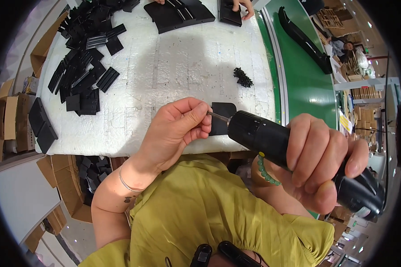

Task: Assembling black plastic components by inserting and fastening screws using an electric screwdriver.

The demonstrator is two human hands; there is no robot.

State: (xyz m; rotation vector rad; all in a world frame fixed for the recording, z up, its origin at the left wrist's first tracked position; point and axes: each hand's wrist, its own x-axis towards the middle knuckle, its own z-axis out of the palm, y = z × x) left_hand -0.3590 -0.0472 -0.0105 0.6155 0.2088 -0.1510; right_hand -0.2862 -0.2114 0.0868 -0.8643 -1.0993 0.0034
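Observation:
My right hand (321, 164) is wrapped around a black electric screwdriver (260, 135), held sideways over the near edge of the table. Its thin metal bit points left and meets the fingertips of my left hand (176, 127). The thumb and forefinger of that hand are pinched at the bit's tip. Whatever sits between them is too small and too covered to name. Behind the bit, a flat black plate (223, 118) with rounded corners lies on the white table covering (165, 58).
Black plastic pieces (82, 66) are heaped at the left. A small pile of black screws (243, 77) lies right of centre. Across the table, another person's hands (244, 8) touch black panels (180, 15). To the right runs a green conveyor (298, 80) carrying a long black part (305, 42).

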